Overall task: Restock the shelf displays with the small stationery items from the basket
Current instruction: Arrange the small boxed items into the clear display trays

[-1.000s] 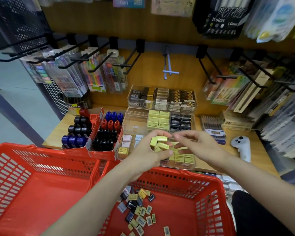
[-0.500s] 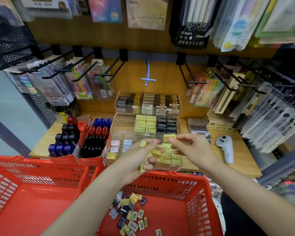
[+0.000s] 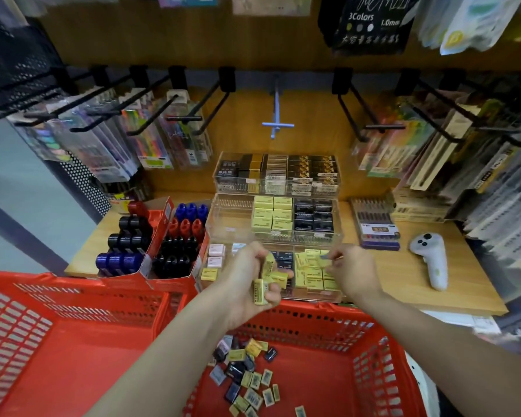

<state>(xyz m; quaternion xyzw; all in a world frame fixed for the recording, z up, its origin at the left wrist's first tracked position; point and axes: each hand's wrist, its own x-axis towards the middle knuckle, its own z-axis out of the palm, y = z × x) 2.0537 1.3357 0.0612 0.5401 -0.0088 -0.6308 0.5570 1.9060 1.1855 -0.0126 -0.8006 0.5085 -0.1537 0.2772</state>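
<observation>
Left hand [image 3: 247, 278] curled around several yellow eraser boxes [image 3: 265, 281], above the far rim of the red basket [image 3: 382, 350]. Right hand [image 3: 348, 272] pinching one small box over the clear tray [image 3: 313, 272] on the shelf. More boxes loose in the basket.

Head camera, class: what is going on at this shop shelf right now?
A person is restocking small yellow erasers. The left hand grips a bunch of yellow erasers above the red basket, where more loose erasers lie. The right hand pinches one eraser over the front compartment of the clear display tray, which already holds yellow rows. A white controller lies on the shelf to the right.
</observation>
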